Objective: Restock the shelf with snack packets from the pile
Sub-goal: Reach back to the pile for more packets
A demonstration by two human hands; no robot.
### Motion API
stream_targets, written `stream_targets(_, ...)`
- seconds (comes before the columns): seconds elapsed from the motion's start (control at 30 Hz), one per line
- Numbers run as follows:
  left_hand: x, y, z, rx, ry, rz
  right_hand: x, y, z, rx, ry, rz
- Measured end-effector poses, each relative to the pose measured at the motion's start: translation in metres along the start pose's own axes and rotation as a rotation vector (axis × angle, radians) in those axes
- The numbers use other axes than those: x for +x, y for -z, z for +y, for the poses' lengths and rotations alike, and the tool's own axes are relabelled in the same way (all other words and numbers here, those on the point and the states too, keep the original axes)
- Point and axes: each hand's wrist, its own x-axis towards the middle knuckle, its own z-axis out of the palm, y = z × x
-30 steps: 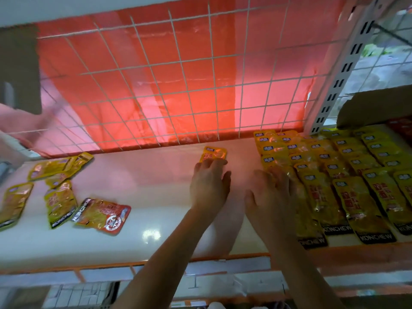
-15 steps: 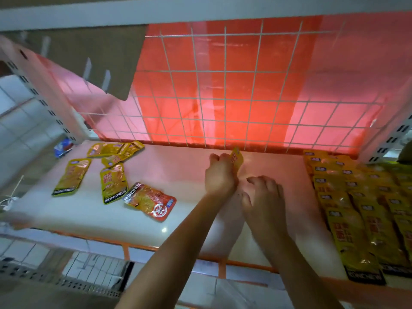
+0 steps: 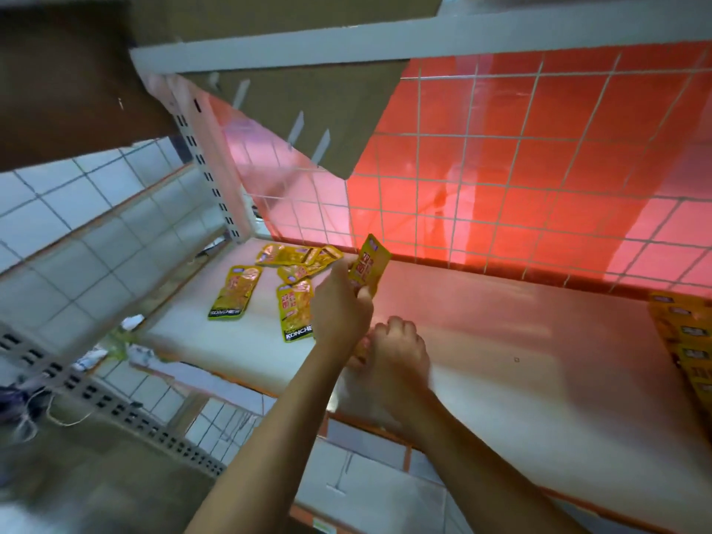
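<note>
My left hand (image 3: pixel 341 306) pinches a yellow snack packet (image 3: pixel 368 262) and holds it tilted above the white shelf (image 3: pixel 520 341). Just left of it lies the loose pile of yellow KONCHEW packets (image 3: pixel 235 291), with more behind (image 3: pixel 298 256). My right hand (image 3: pixel 395 341) sits beside my left wrist. Its fingers curl down onto a reddish packet (image 3: pixel 361 348) that is mostly hidden. Neat rows of yellow packets (image 3: pixel 682 341) fill the shelf's far right edge.
A white wire grid backed by red sheet (image 3: pixel 520 167) closes the back of the shelf. A cardboard flap (image 3: pixel 308 109) hangs from the shelf above. A perforated upright (image 3: pixel 215 175) stands at the left, and tiled floor shows beyond it.
My left hand has lifted the yellow packet off the shelf and carried it left toward the pile. My right hand has moved left to the reddish packet. The view has swung left.
</note>
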Motion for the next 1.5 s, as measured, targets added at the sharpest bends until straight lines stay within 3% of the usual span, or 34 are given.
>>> stream_targets(0.2, -0.004, 0.006, -0.015, 0.013, -0.016, -0.023, -0.003, 0.004, 0.008, 0.04, 0.013, 0.1)
stream_targets(0.43, -0.014, -0.018, 0.012, -0.236, 0.06, -0.207, -0.017, 0.042, 0.061, 0.453, -0.201, 0.138)
stream_targets(0.67, -0.048, -0.058, 0.082, -0.696, 0.241, -0.469, -0.051, 0.115, 0.151, 1.015, -0.417, 0.541)
stream_targets(0.77, -0.077, -0.078, 0.115, -0.796, 0.293, -0.608, -0.072, 0.146, 0.194, 1.264, -0.449, 0.717)
stream_targets(0.87, -0.113, -0.098, 0.146, -0.815, 0.288, -0.724, -0.102, 0.168, 0.235, 1.374, -0.481, 0.771)
stream_targets(1.13, -0.201, -0.132, 0.193, -0.677, 0.252, -0.797, -0.159, 0.197, 0.317, 1.379, -0.714, 0.824)
stream_targets(1.33, -0.23, -0.143, 0.206, -0.576, 0.245, -0.682, -0.188, 0.208, 0.35, 1.351, -0.801, 0.703)
stream_targets(1.5, -0.254, -0.147, 0.216, -0.47, 0.14, -0.768, -0.202, 0.215, 0.365, 1.326, -0.863, 0.658)
